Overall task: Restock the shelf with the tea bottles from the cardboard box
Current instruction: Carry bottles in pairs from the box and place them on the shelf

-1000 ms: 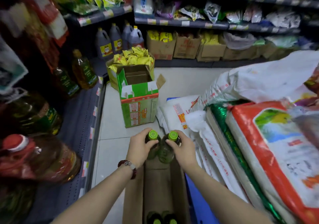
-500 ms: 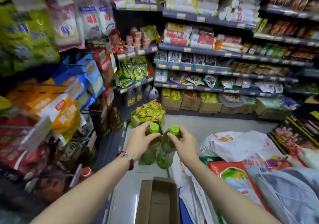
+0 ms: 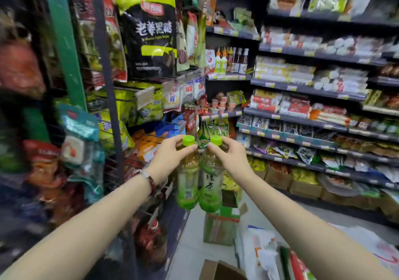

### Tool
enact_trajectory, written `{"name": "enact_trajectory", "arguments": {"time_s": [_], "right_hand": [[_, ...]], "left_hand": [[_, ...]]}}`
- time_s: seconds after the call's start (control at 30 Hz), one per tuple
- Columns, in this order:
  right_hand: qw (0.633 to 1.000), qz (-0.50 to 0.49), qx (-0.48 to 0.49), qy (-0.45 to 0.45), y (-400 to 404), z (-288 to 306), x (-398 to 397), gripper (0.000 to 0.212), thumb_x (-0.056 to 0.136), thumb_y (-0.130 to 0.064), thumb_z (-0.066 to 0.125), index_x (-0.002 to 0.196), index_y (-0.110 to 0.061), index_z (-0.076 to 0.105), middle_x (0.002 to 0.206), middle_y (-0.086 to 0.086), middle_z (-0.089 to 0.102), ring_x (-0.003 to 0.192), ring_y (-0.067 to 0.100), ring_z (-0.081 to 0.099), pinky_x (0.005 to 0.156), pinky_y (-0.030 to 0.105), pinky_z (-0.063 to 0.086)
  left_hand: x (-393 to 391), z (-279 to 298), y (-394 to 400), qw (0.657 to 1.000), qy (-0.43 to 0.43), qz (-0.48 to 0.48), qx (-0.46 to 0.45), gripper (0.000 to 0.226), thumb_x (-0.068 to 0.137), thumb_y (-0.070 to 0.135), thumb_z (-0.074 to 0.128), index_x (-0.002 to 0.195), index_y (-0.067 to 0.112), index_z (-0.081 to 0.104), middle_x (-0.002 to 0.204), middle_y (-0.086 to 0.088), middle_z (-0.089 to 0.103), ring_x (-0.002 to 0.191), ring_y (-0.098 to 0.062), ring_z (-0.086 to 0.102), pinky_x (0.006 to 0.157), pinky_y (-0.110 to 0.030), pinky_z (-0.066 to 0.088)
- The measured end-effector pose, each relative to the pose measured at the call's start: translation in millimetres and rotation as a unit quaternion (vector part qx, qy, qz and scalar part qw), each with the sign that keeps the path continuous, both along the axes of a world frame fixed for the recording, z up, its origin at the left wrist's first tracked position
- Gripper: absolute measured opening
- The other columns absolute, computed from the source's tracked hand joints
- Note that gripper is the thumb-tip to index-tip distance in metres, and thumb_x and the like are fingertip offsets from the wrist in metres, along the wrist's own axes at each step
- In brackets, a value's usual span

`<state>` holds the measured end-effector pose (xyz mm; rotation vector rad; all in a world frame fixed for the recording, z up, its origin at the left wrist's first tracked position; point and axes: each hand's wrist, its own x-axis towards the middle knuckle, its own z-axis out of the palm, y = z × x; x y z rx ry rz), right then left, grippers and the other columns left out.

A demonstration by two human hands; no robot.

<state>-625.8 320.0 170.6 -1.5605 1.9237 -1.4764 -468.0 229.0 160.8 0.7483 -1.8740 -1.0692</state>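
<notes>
At the very bottom edge, the open cardboard box (image 3: 220, 271) sits on the floor between the person's forearms; only a corner and one flap show, so what lies inside cannot be told. Just right of it, white sacks (image 3: 257, 256) with red print lie piled on the floor.

Both arms reach forward and up. The left hand (image 3: 170, 159), a beaded bracelet (image 3: 151, 181) on its wrist, has its fingers curled round the neck of the left tea bottle (image 3: 187, 184), pinching just under the lime-green cap. The right hand (image 3: 232, 155) grips the right tea bottle (image 3: 210, 187) the same way, fingertips closed on the neck below its cap. The two bottles hang upright side by side in mid-air, their bodies touching, amber liquid above and green labels below.

Beyond the bottles, a green and white carton (image 3: 222, 225) stands on the floor with its top open; its contents are hidden behind the bottles. To the left a wire rack (image 3: 108, 98) holds hanging bags, among them a big black and yellow-green pouch (image 3: 149, 33). Farther back, the shelf (image 3: 302, 88) runs in several tiers, packed with packets, small sauce bottles (image 3: 232, 60) and cups. Along the floor under it, brown boxes (image 3: 278, 177) hold yellow packets.
</notes>
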Motion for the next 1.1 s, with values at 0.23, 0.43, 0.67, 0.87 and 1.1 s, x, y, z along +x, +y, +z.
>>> {"name": "enact_trajectory", "arguments": {"time_s": [0.23,0.43,0.67,0.87,1.1], "right_hand": [[0.994,0.107,-0.017,-0.017,-24,30,90,0.015,0.086,-0.035,0.065,0.092,-0.022,0.069,0.088,-0.006,0.072,0.084,0.012,0.067,0.08,0.037,0.055],[0.986,0.163,-0.016,-0.019,-60,17,184,0.02,0.084,-0.034,0.067,0.096,-0.017,0.07,0.093,0.0,0.075,0.089,0.017,0.069,0.087,0.048,0.054],[0.977,0.212,-0.013,-0.008,-110,3,304,0.022,0.085,-0.035,0.066,0.094,-0.015,0.069,0.094,0.0,0.073,0.091,0.014,0.067,0.089,0.041,0.053],[0.972,0.235,-0.012,-0.012,-158,-15,393,0.023,0.081,-0.043,0.065,0.093,-0.023,0.067,0.091,-0.006,0.072,0.089,0.01,0.066,0.087,0.041,0.053],[0.968,0.247,-0.007,0.03,-212,-22,468,0.019,0.086,-0.033,0.065,0.096,-0.017,0.066,0.092,-0.005,0.07,0.087,0.011,0.064,0.079,0.028,0.048]], "left_hand": [[105,27,-2,0.996,0.065,0.042,0.04,0.019,0.076,0.012,0.075,0.089,0.024,0.069,0.094,-0.002,0.073,0.091,-0.014,0.067,0.092,-0.037,0.053],[212,21,-17,0.995,0.07,0.056,0.051,0.018,0.079,0.01,0.072,0.095,0.019,0.073,0.098,-0.003,0.075,0.09,-0.011,0.068,0.089,-0.033,0.054],[334,9,-50,0.988,0.074,0.119,0.058,0.016,0.079,0.013,0.072,0.086,0.027,0.073,0.09,0.002,0.076,0.088,-0.01,0.07,0.084,-0.03,0.055],[421,0,-83,0.983,0.078,0.158,0.056,0.015,0.08,0.01,0.072,0.089,0.022,0.073,0.092,0.002,0.076,0.092,-0.011,0.07,0.084,-0.027,0.055],[488,-11,-131,0.974,0.08,0.208,0.047,0.014,0.08,0.008,0.07,0.091,0.017,0.07,0.085,0.01,0.074,0.08,0.0,0.069,0.073,-0.013,0.054]]}}
